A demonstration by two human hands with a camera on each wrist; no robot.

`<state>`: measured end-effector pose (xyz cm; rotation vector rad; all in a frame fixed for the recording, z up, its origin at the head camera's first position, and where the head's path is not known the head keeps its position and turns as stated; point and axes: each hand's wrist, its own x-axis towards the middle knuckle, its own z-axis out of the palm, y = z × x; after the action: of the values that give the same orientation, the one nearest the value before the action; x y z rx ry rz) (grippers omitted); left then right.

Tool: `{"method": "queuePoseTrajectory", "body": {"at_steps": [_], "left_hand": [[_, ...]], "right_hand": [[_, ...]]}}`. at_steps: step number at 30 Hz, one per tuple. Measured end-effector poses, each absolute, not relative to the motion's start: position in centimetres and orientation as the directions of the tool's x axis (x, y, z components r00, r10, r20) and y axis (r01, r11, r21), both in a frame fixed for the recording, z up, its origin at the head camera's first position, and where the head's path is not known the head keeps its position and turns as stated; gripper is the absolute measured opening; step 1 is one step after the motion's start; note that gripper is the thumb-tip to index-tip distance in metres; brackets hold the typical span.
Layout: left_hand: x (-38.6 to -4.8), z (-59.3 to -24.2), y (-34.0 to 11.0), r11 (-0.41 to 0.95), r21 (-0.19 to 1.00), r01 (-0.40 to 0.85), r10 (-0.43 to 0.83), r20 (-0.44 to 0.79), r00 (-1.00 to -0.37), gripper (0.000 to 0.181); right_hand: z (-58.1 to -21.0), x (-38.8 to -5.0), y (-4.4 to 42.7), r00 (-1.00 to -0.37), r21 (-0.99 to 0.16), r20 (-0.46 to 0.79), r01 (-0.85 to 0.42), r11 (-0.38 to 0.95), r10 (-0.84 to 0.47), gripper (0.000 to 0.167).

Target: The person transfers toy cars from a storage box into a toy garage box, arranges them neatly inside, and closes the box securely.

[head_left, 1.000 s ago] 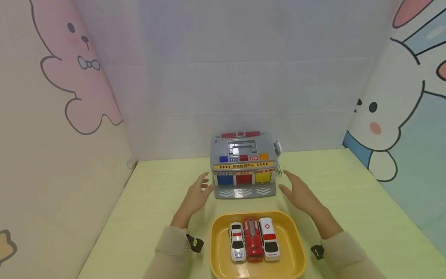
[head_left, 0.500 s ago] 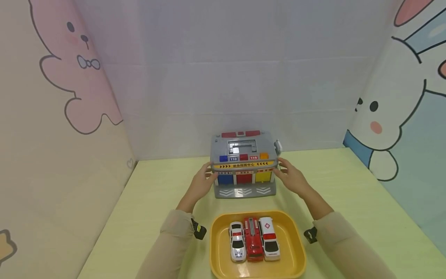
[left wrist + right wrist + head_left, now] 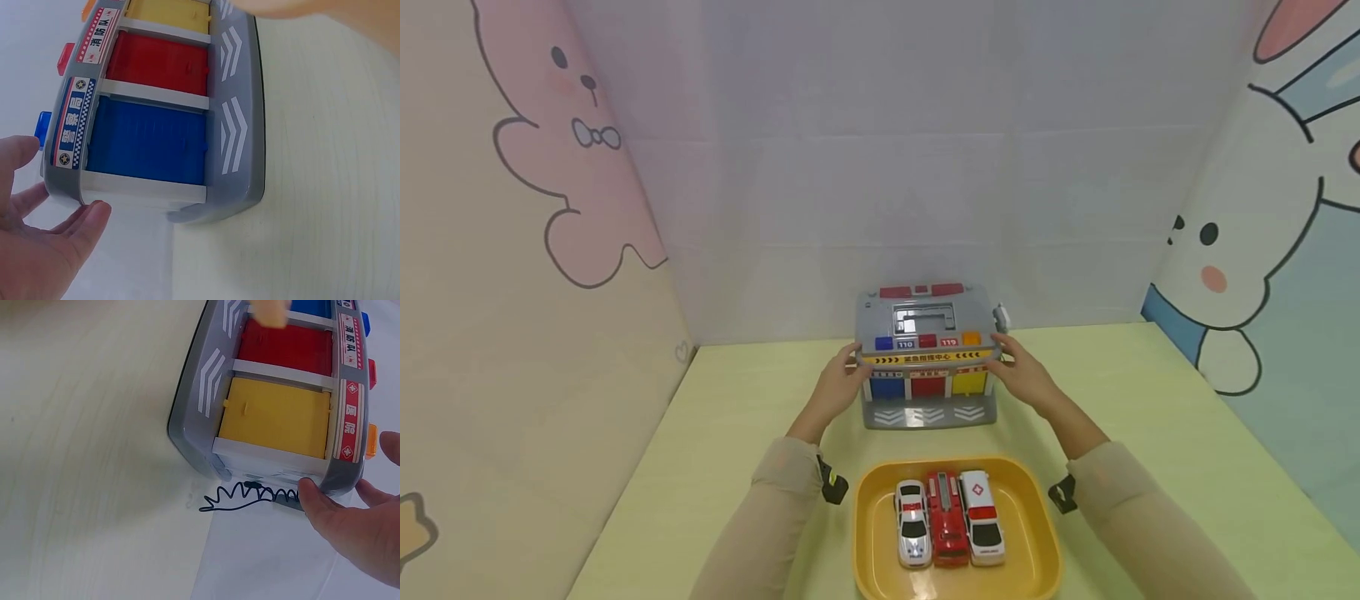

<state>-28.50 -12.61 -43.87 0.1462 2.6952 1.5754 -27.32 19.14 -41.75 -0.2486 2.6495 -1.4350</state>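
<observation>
A grey toy emergency station (image 3: 927, 358) stands at the back of the table, with blue, red and yellow garage doors along its front. At its left end my left hand (image 3: 835, 387) grips the overhanging roof edge; in the left wrist view the thumb lies by the front corner, close to the blue door (image 3: 147, 137). The right hand (image 3: 1028, 385) holds the opposite roof corner, thumb below and fingers above, near the yellow door (image 3: 275, 417). The fingertips behind the station's ends are partly hidden.
Nearer me sits a yellow tray (image 3: 1026, 533) holding a white police car (image 3: 913, 527), a red fire truck (image 3: 947, 521) and a white ambulance (image 3: 982, 518). A black coiled cord (image 3: 240, 495) hangs at the station's right end. Cloth walls stand behind and at both sides.
Both hands have come inward from either side and taken hold of the station's roof ends. The station, tray and vehicles stay in place; the view has shifted slightly.
</observation>
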Motion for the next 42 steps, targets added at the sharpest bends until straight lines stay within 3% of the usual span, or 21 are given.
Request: {"method": "queuePoseTrajectory", "body": {"at_steps": [14, 24, 32, 42], "left_hand": [[-29.6, -44.1, -12.2, 0.378, 0.925, -0.038, -0.013, -0.035, -0.999, 0.049], [-29.8, -44.2, -12.2, 0.372, 0.928, -0.037, 0.005, -0.042, -0.999, 0.046], [-30.0, -44.0, -12.1, 0.331, 0.943, -0.017, 0.036, -0.031, -0.999, 0.046], [-30.2, -44.0, -12.2, 0.327, 0.944, -0.043, 0.021, -0.053, -0.998, 0.046]], "right_hand": [[-42.0, -29.2, 18.3, -0.982, -0.897, -0.054, -0.032, 0.441, -0.18, 0.065], [-42.5, -29.6, 18.2, -0.985, -0.927, -0.091, 0.031, 0.375, -0.144, 0.061], [-41.8, -29.9, 18.2, -0.989, -0.916, -0.115, 0.071, 0.394, -0.089, 0.061], [-42.2, -30.7, 18.4, -0.987, -0.926, -0.124, 0.079, 0.368, -0.101, 0.061]]}}
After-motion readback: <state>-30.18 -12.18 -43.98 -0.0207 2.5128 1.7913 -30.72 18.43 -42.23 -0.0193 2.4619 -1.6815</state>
